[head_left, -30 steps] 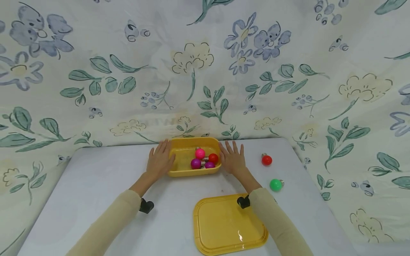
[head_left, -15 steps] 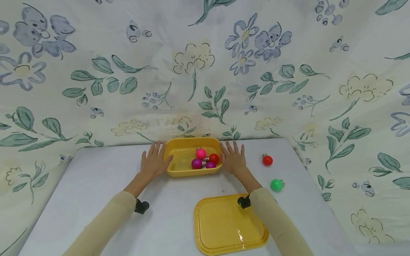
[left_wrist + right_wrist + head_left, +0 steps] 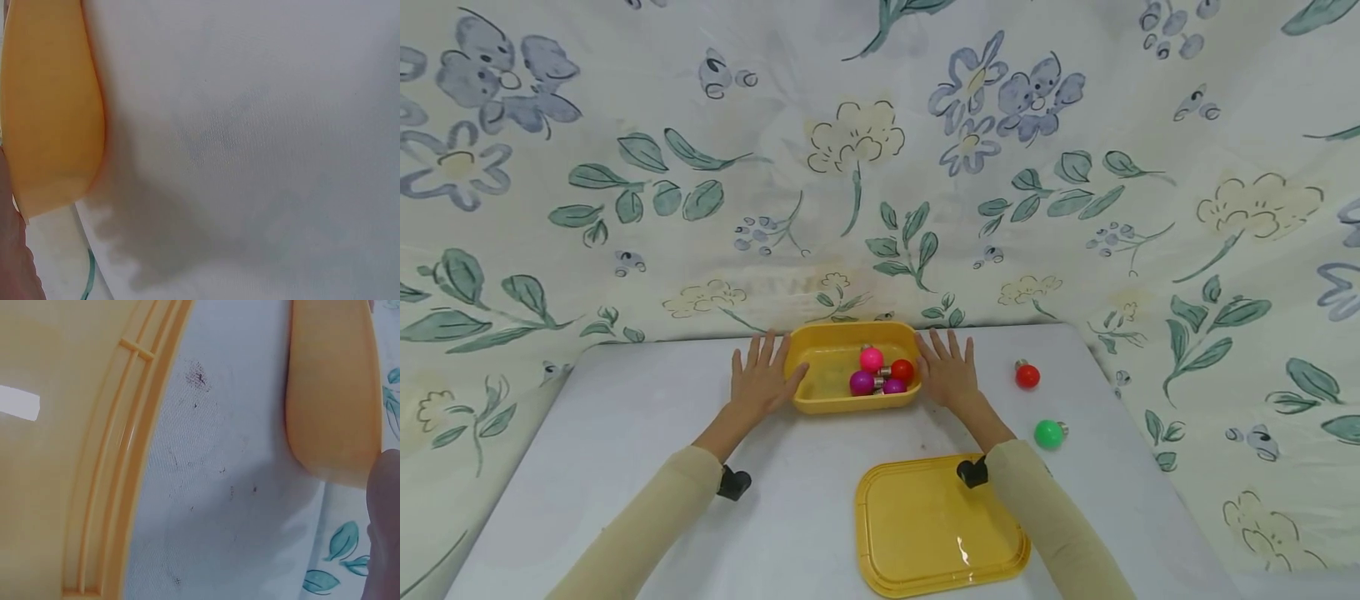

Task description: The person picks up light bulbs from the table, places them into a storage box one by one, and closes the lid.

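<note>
A yellow plastic box (image 3: 850, 404) stands at the far edge of the table. In its right half lie a pink bulb (image 3: 871, 359), a red bulb (image 3: 902, 370) and two purple bulbs (image 3: 861, 382). My left hand (image 3: 758, 379) is at the box's left end, fingers straight and spread, thumb over the rim. At the right end, my right hand (image 3: 950, 371) lies with straight fingers against the side. Both wrist views show the box's outer wall (image 3: 53, 106) with only a sliver of each hand; contact there is hard to judge.
A flat yellow lid (image 3: 940, 525) lies on the white table nearer the front, partly under the right forearm. To the right are a loose red bulb (image 3: 1027, 376) and a green bulb (image 3: 1048, 433). Floral cloth (image 3: 760, 275) hangs behind the table.
My left hand has shifted a little to the left, uncovering more of the box's left end. The right hand, lid and bulbs stay where they were.
</note>
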The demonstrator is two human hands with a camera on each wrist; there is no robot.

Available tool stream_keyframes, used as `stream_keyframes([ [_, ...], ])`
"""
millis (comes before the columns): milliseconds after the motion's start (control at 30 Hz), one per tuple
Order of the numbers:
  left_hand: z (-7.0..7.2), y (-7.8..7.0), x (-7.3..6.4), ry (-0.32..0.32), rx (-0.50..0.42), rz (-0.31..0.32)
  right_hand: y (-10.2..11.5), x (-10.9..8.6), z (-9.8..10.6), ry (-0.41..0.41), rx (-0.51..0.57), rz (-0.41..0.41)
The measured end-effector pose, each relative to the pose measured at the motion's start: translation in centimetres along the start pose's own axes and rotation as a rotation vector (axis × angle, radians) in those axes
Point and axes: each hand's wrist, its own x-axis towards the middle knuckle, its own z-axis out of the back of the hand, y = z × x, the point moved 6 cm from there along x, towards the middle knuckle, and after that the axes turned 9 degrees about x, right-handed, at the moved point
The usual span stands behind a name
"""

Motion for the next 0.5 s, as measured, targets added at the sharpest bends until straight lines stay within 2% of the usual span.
stream_keyframes([
  [200, -0.2, 0.2, 0.1, 0.014, 0.001, 0.005, -0.2, 0.2, 0.1, 0.026, 0.095, 0.009],
  [300, -0.3, 0.3, 0.1, 0.024, 0.01, 0.009, -0.5, 0.3, 0.3, 0.007, 0.142, 0.02],
  [433, -0.5, 0.4, 0.2, 0.028, 0.009, 0.014, -1.1, 0.0, 1.2, -0.059, 0.254, 0.064],
  [500, -0.6, 0.4, 0.2, 0.026, 0.002, 0.016, -1.6, -0.3, 1.6, -0.057, 0.374, 0.061],
])
